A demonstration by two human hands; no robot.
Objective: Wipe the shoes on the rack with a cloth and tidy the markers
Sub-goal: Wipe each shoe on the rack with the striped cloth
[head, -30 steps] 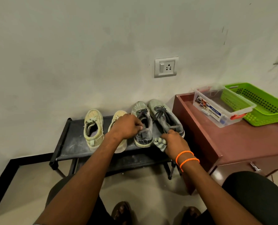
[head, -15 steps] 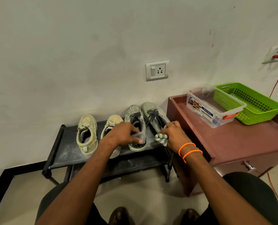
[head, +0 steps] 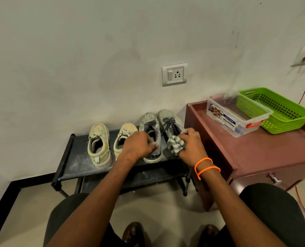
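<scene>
Left hand (head: 137, 146): fingers curled over the collar of the left grey shoe (head: 150, 138), gripping it.
Right hand (head: 190, 144): closed round a striped cloth (head: 175, 144), pressing it on the right grey shoe (head: 169, 122).
Rack (head: 77, 157): black, against the wall; two beige shoes (head: 99, 145) left of the grey pair.
Markers: cannot tell; a clear box (head: 237, 120) and green basket (head: 279, 111) sit on the brown cabinet (head: 265, 150).
</scene>
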